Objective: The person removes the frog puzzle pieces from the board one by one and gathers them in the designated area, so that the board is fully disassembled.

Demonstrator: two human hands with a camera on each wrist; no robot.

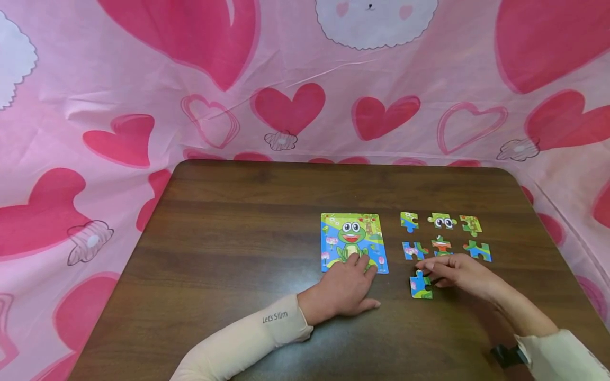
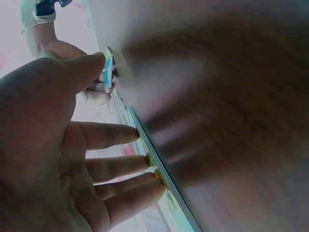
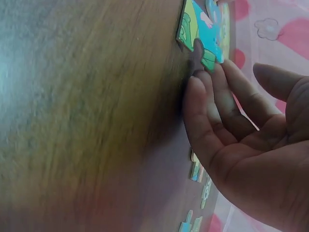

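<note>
A square frog picture board (image 1: pixel 355 233) lies flat near the middle of the table. My left hand (image 1: pixel 340 291) rests its outstretched fingertips on the board's lower edge, thumb spread to the side. To the right, a blue-and-green jigsaw piece (image 1: pixel 419 287) lies on the tabletop. My right hand (image 1: pixel 462 274) reaches in beside it; in the right wrist view its loosely bent fingers touch the edge of that jigsaw piece (image 3: pixel 206 31), with the thumb held apart. Just beyond this hand sits a piece with the frog's mouth (image 1: pixel 441 243), its lower part partly covered.
Other loose jigsaw pieces lie in two rows at the right, among them one with the frog's eyes (image 1: pixel 443 221) and a corner with a tree (image 1: pixel 471 225). The brown wooden table (image 1: pixel 214 254) ends at a pink heart-printed cloth (image 1: pixel 305 58) behind.
</note>
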